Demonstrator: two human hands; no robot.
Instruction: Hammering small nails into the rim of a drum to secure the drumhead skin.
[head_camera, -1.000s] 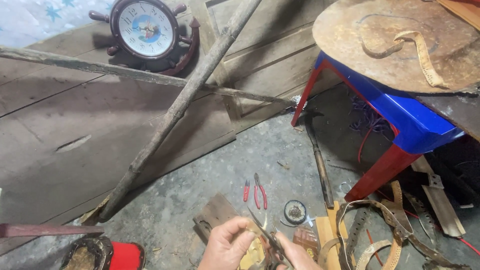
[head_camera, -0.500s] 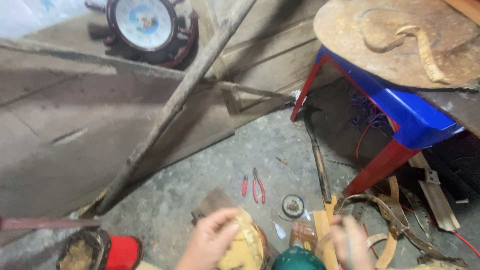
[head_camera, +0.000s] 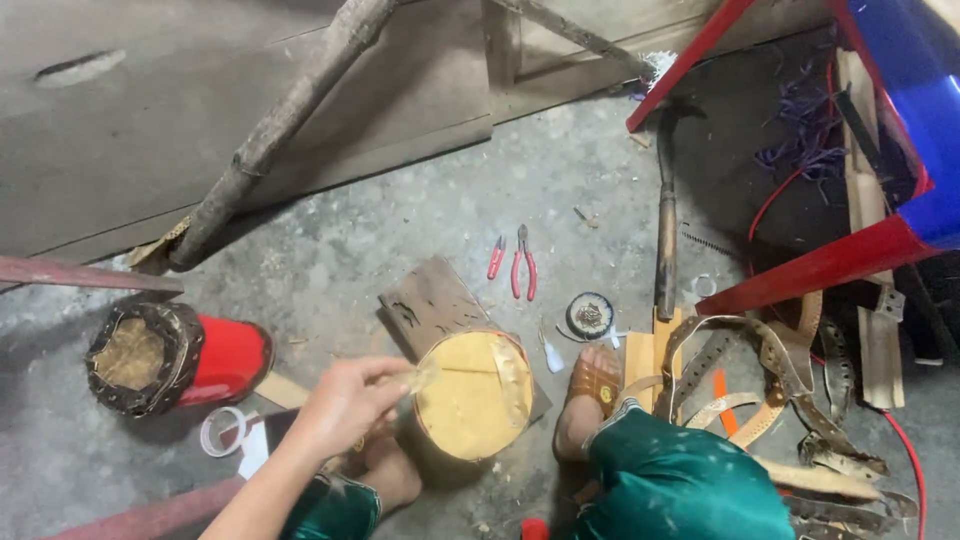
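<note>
a person's left hand (head_camera: 345, 400) pinches a thin pale strip (head_camera: 420, 377) at the rim of a round yellow-topped drum (head_camera: 470, 395), which stands on the floor between two bare feet. the right hand is out of view; red-handled pliers (head_camera: 522, 262) lie beyond the drum, a red can (head_camera: 215, 355) left of the hand

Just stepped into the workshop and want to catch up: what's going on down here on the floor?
A person sits on the concrete floor with a round yellowish drum-like cylinder between their feet. The left hand holds a thin pale strip against its top edge; the right hand is out of view. Red-handled pliers lie just beyond, a red cylinder lies to the left, and perforated straps are heaped to the right.
</note>
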